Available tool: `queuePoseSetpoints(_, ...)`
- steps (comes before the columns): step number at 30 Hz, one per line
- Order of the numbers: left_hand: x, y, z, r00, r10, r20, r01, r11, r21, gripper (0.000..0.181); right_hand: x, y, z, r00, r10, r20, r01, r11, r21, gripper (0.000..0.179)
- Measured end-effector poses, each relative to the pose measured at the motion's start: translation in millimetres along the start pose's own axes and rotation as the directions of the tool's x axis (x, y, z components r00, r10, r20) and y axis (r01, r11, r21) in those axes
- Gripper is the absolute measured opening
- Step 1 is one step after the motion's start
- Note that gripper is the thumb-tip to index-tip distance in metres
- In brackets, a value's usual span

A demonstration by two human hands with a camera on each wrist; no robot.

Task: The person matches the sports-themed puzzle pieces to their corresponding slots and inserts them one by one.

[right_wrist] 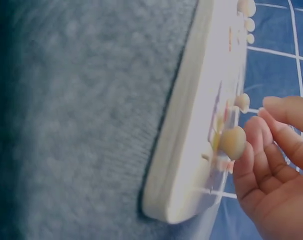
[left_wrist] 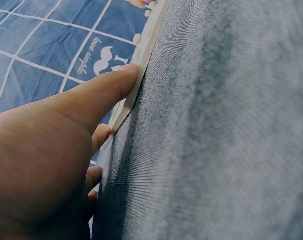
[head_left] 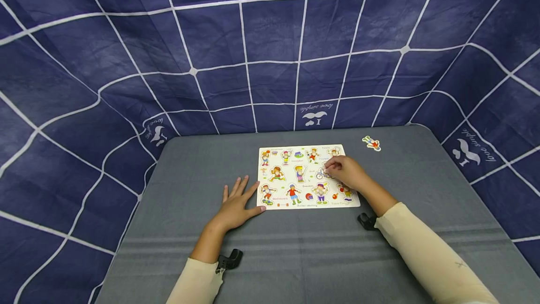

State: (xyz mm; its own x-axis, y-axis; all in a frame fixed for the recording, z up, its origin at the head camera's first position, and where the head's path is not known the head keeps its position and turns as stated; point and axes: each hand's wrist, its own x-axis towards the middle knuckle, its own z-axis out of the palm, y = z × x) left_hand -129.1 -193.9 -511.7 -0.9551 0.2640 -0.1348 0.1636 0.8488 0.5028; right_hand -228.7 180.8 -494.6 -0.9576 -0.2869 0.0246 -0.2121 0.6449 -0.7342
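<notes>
A white knobbed puzzle board (head_left: 284,202) with sports figures lies on the grey table. My left hand (head_left: 234,209) rests at its left side with fingers spread; thumb and index finger touch the edge, and in the left wrist view the thumb (left_wrist: 109,90) presses against the wooden side. Over the board's right part, my right hand (head_left: 347,172) pinches at the bicycle puzzle piece (head_left: 320,174), its fingertips hiding part of it. In the right wrist view the curled right hand (right_wrist: 276,160) is beside a round wooden knob (right_wrist: 233,143); the pinched spot is mostly hidden.
A loose figure puzzle piece (head_left: 371,143) lies on the table beyond the board's upper right corner. Blue curtains (head_left: 270,79) with white lines enclose the back and sides of the grey table (head_left: 270,257). A black wrist strap (head_left: 229,260) sits on the left wrist.
</notes>
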Motion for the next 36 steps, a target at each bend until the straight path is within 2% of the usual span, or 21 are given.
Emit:
queuePoseSetpoints(9, -0.3, 0.4, -0.1, 1.000, -0.003, 0.000, 0.003, 1.000, 0.000, 0.085, -3.4, 1, -14, 0.988, 0.028, -0.149, -0.019, 0.998, 0.066, 0.016)
queuePoseSetpoints(18, -0.2, -0.5, 1.4, 1.000, -0.009, 0.000, 0.009, 1.000, 0.005, 0.086, -3.1, 8, -23, 0.970, 0.034, -0.242, -0.002, 0.992, 0.130, 0.019)
queuePoseSetpoints(30, 0.0, -0.3, 1.7, 1.000, -0.008, -0.003, 0.008, 1.000, 0.003, 0.085, 1.2, 23, -36, 0.949, 0.086, -0.305, -0.011, 0.970, 0.242, 0.025)
queuePoseSetpoints(36, 0.0, 0.0, 0.8, 1.000, -0.005, -0.004, 0.005, 1.000, 0.001, 0.084, 3.3, 31, -44, 0.930, 0.104, -0.353, -0.008, 0.965, 0.262, 0.027)
